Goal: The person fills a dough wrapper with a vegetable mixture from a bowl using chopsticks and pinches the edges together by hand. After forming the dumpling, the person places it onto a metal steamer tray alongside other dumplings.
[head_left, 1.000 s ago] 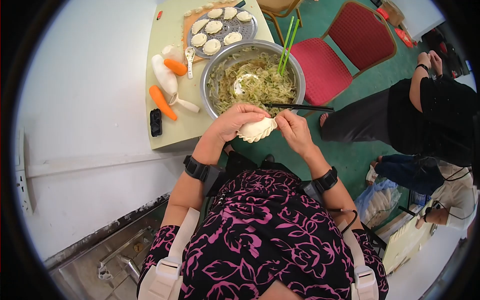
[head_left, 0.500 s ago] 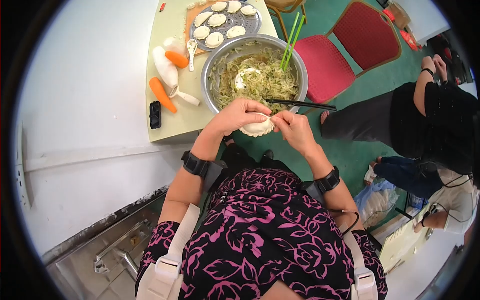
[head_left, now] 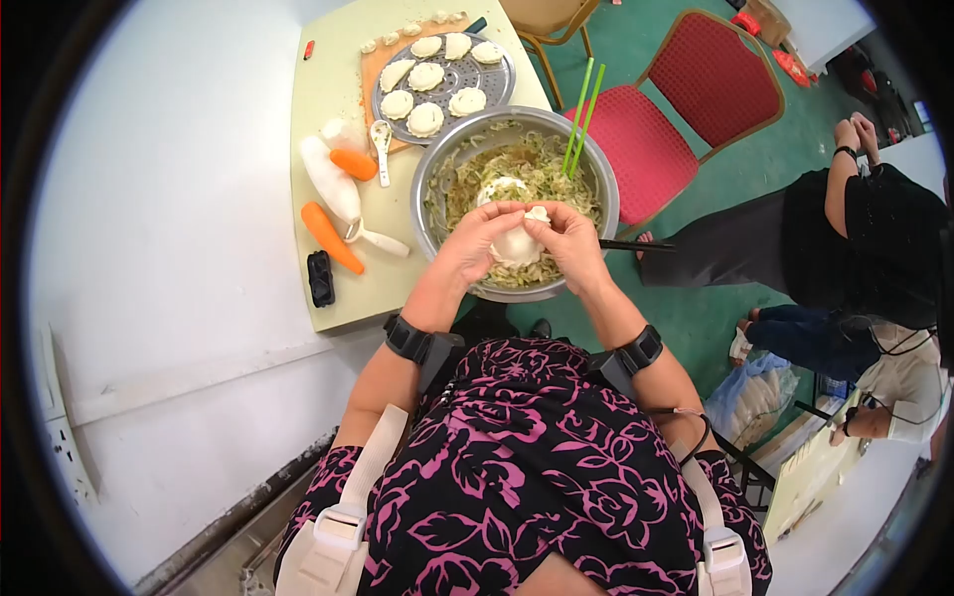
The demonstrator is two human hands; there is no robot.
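Note:
Over the near part of a metal bowl [head_left: 418,221] of shredded vegetable filling [head_left: 542,157], both my hands pinch one pale dumpling [head_left: 515,246]. My left hand [head_left: 473,244] grips its left edge, fingers closed. My right hand [head_left: 571,247] has thumb and forefinger closed at its upper right edge, where a small flap of dough sticks up. Part of the dumpling's rim is covered by my fingers. Green chopsticks [head_left: 585,119] lean in the bowl, and dark chopsticks [head_left: 636,245] stick out past its right rim.
A perforated metal tray [head_left: 449,77] with several dumplings rests on a wooden board [head_left: 372,70]. Left of the bowl lie a spoon [head_left: 382,149], a white radish [head_left: 328,181], carrots [head_left: 331,238] and a peeler [head_left: 378,239]. Red chairs [head_left: 636,139] and other people [head_left: 795,228] are rightward.
My hands and the dumpling have moved from the bowl's near edge to over the filling. My right fingers have shifted along the dumpling's edge. The view has tilted slightly.

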